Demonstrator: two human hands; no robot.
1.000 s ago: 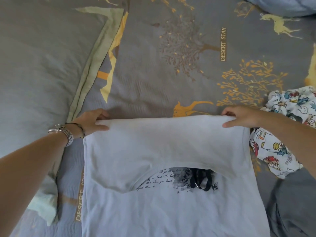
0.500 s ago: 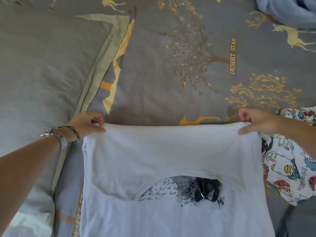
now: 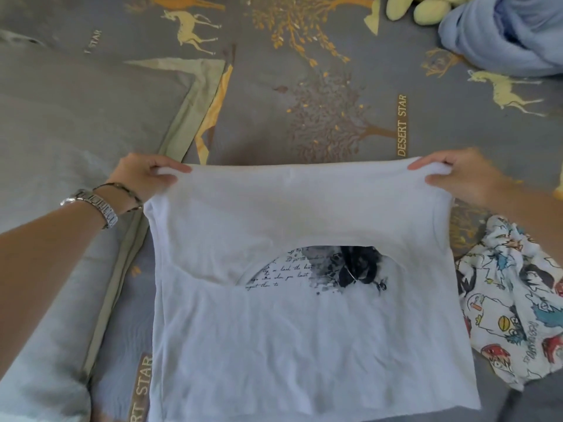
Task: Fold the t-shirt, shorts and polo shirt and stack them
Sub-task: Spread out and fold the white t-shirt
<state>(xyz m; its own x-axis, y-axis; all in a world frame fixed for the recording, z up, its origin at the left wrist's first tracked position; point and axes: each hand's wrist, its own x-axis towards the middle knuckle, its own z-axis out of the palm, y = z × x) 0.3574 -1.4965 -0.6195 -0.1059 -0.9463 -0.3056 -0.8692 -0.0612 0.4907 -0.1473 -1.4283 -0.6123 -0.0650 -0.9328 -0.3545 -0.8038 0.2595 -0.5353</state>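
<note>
I have the white cotton t-shirt with the black-and-grey print (image 3: pixel 304 330) spread across the near middle of the grey bedspread printed with golden trees and deer (image 3: pixel 304 111), its far portion folded back toward me so the doubled edge runs left to right between my hands. My left hand (image 3: pixel 143 175) pinches the left end of that fold, thumb on top and fingers curled under the cloth; a silver metal wristwatch (image 3: pixel 94 207) and a thin dark bracelet (image 3: pixel 122 193) sit on that wrist. My right hand (image 3: pixel 463 175) grasps the right end the same way — thumb over, fingers tucked beneath. The folded flap covers the upper part of the print, leaving the script lines and a dark blot showing below its curved neckline edge.

Just beside the t-shirt on the near right lies a crumpled white garment with colourful cartoon prints (image 3: pixel 511 300) — whether it is the shorts or the polo I cannot tell. At the far right corner sits a bunched pale blue cloth (image 3: pixel 502 35), and next to it, at the far edge, some pale green rounded soft shapes (image 3: pixel 426 10). A large grey pillow with a green border (image 3: pixel 76 132) fills the left side.
</note>
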